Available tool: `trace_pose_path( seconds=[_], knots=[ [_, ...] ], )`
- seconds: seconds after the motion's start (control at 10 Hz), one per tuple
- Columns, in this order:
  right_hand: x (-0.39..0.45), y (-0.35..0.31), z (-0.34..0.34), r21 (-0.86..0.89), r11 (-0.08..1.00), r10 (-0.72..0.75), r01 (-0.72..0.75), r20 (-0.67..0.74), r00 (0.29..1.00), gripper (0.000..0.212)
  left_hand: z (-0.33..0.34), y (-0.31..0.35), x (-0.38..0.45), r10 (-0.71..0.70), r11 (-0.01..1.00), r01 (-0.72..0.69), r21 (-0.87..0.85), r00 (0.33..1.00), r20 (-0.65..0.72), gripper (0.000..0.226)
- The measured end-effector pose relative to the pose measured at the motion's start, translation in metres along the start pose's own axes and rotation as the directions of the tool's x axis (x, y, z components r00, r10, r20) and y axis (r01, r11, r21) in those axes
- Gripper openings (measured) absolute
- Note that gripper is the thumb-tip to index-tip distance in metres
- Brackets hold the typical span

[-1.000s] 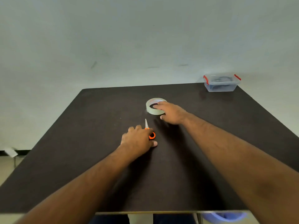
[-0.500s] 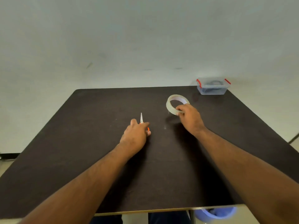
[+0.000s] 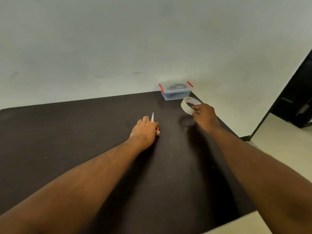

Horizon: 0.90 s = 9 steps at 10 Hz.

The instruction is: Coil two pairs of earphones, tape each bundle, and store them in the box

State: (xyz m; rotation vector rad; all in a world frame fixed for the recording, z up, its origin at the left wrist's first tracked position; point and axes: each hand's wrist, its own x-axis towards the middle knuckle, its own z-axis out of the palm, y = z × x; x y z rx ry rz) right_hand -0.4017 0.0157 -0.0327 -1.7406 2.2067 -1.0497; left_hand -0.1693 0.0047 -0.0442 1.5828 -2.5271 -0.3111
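Note:
A clear plastic box (image 3: pixel 175 91) with red clips stands shut at the table's far right corner, and dark coiled cable shows through its wall. My right hand (image 3: pixel 205 116) grips a roll of clear tape (image 3: pixel 186 105), lifted a little above the table just in front of the box. My left hand (image 3: pixel 145 130) rests on the table over the orange handles of small scissors (image 3: pixel 152 117). Their blades stick out past my fingers, pointing away from me.
The dark table (image 3: pixel 67 141) runs to the white wall behind. Its right edge passes close by my right hand, with pale floor and a dark door frame (image 3: pixel 292 92) beyond.
My right hand has lifted the tape roll and carried it right, toward the box. My left hand has closed over the scissors' handles. The view has turned to the right.

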Motion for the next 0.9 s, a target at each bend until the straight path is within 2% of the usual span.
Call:
trace_pose_path(
  seconds=[0.3, 0.4, 0.6, 0.7, 0.8, 0.9],
  knots=[
    [0.071, 0.037, 0.012, -0.035, 0.982, -0.178, 0.184, 0.12, 0.977, 0.043, 0.018, 0.057, 0.1, 0.058, 0.998, -0.056, 0.025, 0.993, -0.103, 0.04],
    [0.082, 0.041, 0.017, -0.153, 0.957, -0.227, 0.247, 0.133, 0.965, 0.034, 0.026, 0.064, 0.121, 0.043, 0.999, -0.04, 0.023, 0.989, -0.145, 0.044],
    [0.095, 0.054, 0.032, -0.146, 0.959, -0.221, 0.243, 0.149, 0.964, 0.03, 0.045, 0.056, 0.139, 0.021, 1.0, -0.017, 0.022, 0.97, -0.241, 0.044],
    [0.093, 0.06, 0.04, -0.123, 0.966, -0.215, 0.228, 0.105, 0.971, 0.028, 0.047, 0.055, 0.138, 0.02, 1.0, -0.019, 0.006, 0.966, -0.258, 0.044],
    [0.095, 0.059, 0.039, -0.125, 0.964, -0.218, 0.234, 0.125, 0.968, 0.031, 0.046, 0.057, 0.138, 0.002, 1.0, 0.002, 0.014, 0.967, -0.255, 0.046],
    [0.089, 0.049, 0.032, -0.121, 0.961, -0.233, 0.248, 0.127, 0.964, 0.043, 0.041, 0.061, 0.133, -0.017, 0.999, 0.009, -0.035, 0.972, -0.235, 0.06]
  ],
)
